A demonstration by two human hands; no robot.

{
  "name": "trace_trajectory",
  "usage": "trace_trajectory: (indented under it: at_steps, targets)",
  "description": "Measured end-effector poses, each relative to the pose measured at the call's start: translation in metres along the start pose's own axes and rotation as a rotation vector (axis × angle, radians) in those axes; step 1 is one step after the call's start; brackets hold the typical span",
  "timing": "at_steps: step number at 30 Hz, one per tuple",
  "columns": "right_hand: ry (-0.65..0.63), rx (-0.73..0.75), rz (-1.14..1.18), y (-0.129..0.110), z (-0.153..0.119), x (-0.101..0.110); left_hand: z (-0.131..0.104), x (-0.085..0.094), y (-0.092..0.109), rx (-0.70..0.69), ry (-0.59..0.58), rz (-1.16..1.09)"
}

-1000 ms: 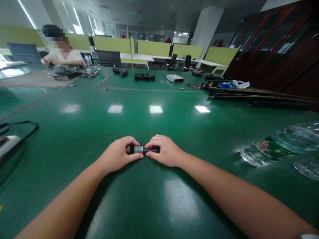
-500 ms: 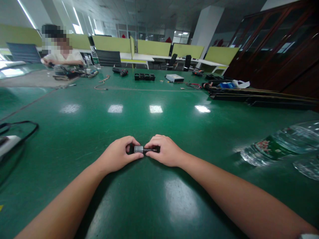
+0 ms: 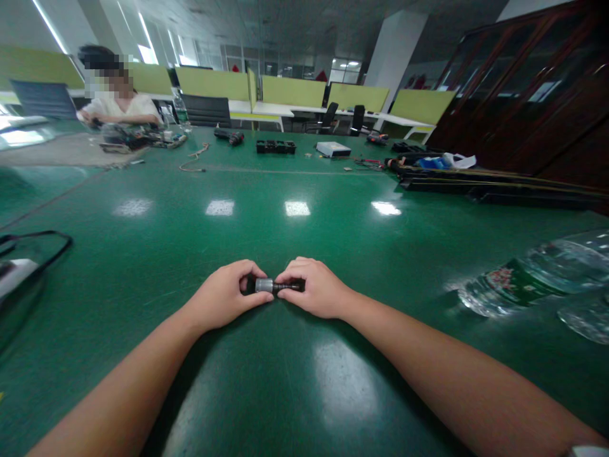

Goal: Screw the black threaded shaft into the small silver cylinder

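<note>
Between my two hands, low over the green table (image 3: 247,228), lies a small metal part: a silver cylinder (image 3: 264,285) on the left with a thin dark ridged shaft (image 3: 288,287) on the right. Its exact kind is hard to make out. My left hand (image 3: 223,295) pinches the cylinder between thumb and fingers. At the shaft, the thumb and fingers of my right hand (image 3: 321,289) are closed around its sides. My fingertips nearly meet in the middle, and both ends of the part are partly hidden by my fingers.
Clear water bottles with a green label (image 3: 509,285) stand at the right. A black cable (image 3: 47,238) and white box (image 3: 16,276) lie left. Dark panels (image 3: 476,181), a white device (image 3: 333,149) and a black block (image 3: 276,147) are farther back. Another person (image 3: 118,108) sits far left.
</note>
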State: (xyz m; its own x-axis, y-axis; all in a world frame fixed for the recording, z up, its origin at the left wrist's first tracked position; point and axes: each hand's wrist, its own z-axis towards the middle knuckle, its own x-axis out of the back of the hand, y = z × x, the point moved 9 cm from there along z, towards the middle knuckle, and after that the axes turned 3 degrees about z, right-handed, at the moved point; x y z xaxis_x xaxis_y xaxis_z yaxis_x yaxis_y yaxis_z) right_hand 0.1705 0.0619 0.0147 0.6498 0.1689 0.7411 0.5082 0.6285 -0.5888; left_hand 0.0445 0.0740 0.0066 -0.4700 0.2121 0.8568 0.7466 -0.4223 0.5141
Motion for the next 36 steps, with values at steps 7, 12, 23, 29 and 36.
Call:
trace_trajectory:
  at_steps: [7, 12, 23, 29, 36]
  targets:
    - [-0.004, -0.003, 0.001, 0.0005, 0.0002, -0.0004, 0.0008, -0.0011, -0.0005, -0.001, -0.005, 0.002]
    - [0.0, -0.006, 0.002, 0.0006, 0.0003, 0.0006, 0.0005, -0.0012, -0.0018, 0.0, 0.0, 0.004]
    - [0.001, -0.003, 0.004, 0.0014, 0.0, -0.0011, 0.0003, -0.0008, -0.0017, 0.006, -0.004, -0.005]
    - [0.006, -0.006, 0.008, 0.0004, 0.0002, 0.0005, 0.0003, -0.0005, -0.0017, 0.006, -0.006, -0.008]
    - [0.016, -0.013, 0.022, 0.0002, 0.0002, 0.0022, 0.0005, 0.0005, 0.0008, -0.001, -0.001, -0.018]
